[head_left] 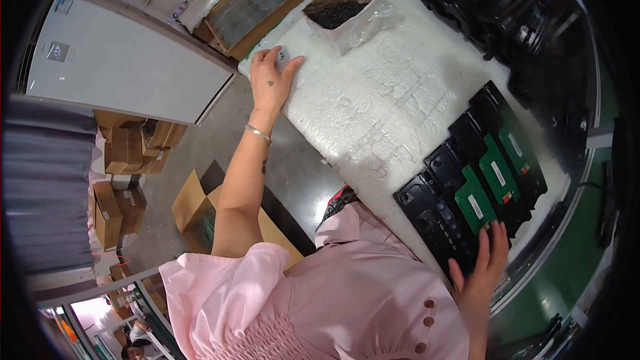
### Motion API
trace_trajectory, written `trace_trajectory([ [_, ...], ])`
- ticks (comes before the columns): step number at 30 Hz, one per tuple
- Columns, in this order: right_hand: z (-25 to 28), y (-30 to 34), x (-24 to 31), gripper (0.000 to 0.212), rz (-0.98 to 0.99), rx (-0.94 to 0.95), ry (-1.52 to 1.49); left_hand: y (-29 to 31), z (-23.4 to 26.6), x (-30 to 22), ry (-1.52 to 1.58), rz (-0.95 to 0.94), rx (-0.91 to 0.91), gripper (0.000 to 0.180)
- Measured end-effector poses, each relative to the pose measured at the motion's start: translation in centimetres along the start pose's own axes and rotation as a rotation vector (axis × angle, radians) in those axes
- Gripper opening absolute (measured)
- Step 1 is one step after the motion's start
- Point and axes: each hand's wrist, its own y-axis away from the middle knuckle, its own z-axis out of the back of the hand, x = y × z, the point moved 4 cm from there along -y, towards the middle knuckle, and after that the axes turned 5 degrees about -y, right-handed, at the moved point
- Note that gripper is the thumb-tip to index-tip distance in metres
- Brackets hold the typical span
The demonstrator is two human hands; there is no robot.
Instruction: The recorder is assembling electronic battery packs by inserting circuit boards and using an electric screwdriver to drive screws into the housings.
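My left hand (272,83) reaches to the far left edge of a white, plastic-wrapped table top (373,93). Its thumb stands apart from the fingers, and a small white patch with dark marks (281,57) shows between them. Whether that is a loose piece or part of the covering, I cannot tell. At the lower right my right hand (481,273) has its fingers spread at the near end of a row of overlapping black plastic panels (427,203). Several green circuit boards (473,201) with white labels lie on these panels. The fingertips are beside the nearest board.
An open bag-lined box (340,15) of small dark pieces stands at the table's far side. Black moulded parts (493,7) are heaped at the far right. Beyond the left edge are a long carton (260,3), a white cabinet (127,53) and cardboard boxes (127,147) on the floor.
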Motion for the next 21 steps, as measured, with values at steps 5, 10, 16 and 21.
trace_trajectory([
  [5, 0.9, 0.1, -0.8, 0.059, -0.030, -0.148, -0.005, -1.1, -0.3, 0.6, 0.033, -0.125, -0.008, 0.021],
  [10, 1.8, -0.1, -1.0, 0.057, -0.010, -0.178, -0.057, -1.5, -0.1, 1.0, 0.005, -0.216, -0.048, 0.014],
  [16, 2.7, -0.8, -2.6, 0.057, 0.051, -0.209, -0.103, -3.3, -0.1, 1.0, -0.081, -0.271, 0.153, 0.012],
  [21, 3.7, -1.3, -3.0, 0.056, 0.106, -0.233, -0.175, -5.0, -0.2, 0.2, -0.194, -0.294, 0.378, 0.015],
])
